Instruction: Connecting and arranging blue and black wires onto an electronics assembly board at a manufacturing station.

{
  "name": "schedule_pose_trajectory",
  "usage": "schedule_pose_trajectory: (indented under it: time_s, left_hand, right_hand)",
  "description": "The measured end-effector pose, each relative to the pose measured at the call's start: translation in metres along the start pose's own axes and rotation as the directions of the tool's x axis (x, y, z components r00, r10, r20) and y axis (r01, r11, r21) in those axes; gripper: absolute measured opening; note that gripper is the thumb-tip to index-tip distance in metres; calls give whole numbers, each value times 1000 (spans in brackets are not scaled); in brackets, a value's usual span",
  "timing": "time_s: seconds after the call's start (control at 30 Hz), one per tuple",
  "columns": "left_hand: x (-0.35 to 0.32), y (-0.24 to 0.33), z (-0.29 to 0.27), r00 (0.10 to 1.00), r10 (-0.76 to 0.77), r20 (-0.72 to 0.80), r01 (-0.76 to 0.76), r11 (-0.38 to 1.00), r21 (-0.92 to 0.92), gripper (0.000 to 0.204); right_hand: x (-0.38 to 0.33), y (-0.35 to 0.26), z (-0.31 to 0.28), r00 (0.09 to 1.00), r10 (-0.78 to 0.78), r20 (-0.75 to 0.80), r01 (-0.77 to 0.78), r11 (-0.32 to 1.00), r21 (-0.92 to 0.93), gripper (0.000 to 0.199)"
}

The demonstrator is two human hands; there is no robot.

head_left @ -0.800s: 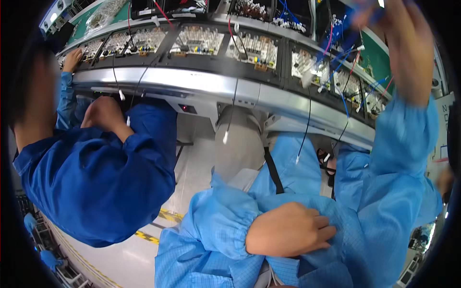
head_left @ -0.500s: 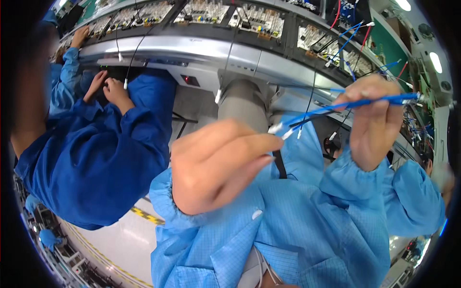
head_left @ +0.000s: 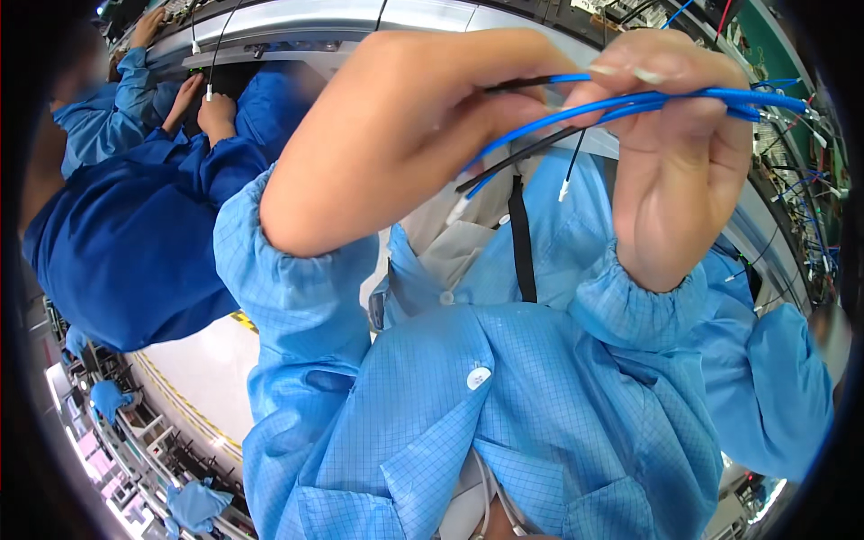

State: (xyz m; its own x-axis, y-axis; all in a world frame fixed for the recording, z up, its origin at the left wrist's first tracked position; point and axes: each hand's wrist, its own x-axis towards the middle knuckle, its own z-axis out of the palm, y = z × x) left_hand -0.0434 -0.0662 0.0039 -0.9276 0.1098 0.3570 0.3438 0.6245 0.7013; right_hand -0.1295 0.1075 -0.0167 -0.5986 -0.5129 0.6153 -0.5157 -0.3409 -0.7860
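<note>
A bundle of thin blue and black wires (head_left: 540, 121) with small white end caps spans the space between my hands. My right hand (head_left: 679, 135) is closed on it, the wires pinched between thumb and fingers, with their far ends jutting out to the right. Close beside it, my left hand (head_left: 423, 126) is bent over with its fingertips pressed together at a black and blue wire (head_left: 531, 83). Other wires hang below the left fingers, one ending in a white cap (head_left: 459, 211). The left fingertips are partly hidden behind the wires and the right hand.
A metal-edged workbench (head_left: 441, 16) runs across the top. Boards and loose wires (head_left: 810, 189) line the right side. At the left sits a co-worker in dark blue (head_left: 144, 234), another in light blue beyond. A light-blue sleeve (head_left: 787, 387) shows at right. Black leads (head_left: 216, 54) hang at upper left.
Both hands have risen in the picture. My left hand has gone up and right, from the white wire tips to beside my right hand, where its fingers now hold a wire.
</note>
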Motion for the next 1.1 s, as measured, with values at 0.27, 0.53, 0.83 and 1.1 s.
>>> schedule_pose_trajectory:
  time_s: [0.27, 0.53, 0.83, 1.1]
  left_hand:
    - [-32, 31, 0, 933, -191, 307, 292, 897, -332, 30]
    - [-25, 47, -26, 899, -338, 278, 434, 771, -466, 21]
    - [-32, 0, -67, 910, -411, -51, 323, 782, -534, 20]
    - [-36, -19, -65, 927, -376, -2, 328, 810, -486, 17]
  right_hand:
    - [-15, -14, -7, 985, -145, 89, 134, 984, 113, 36]
    - [18, -43, 24, 999, 3, 48, -8, 995, 102, 31]
    - [58, 18, 67, 999, 3, 32, -13, 945, 325, 22]
    - [52, 17, 93, 980, 176, 92, -191, 961, 199, 19]
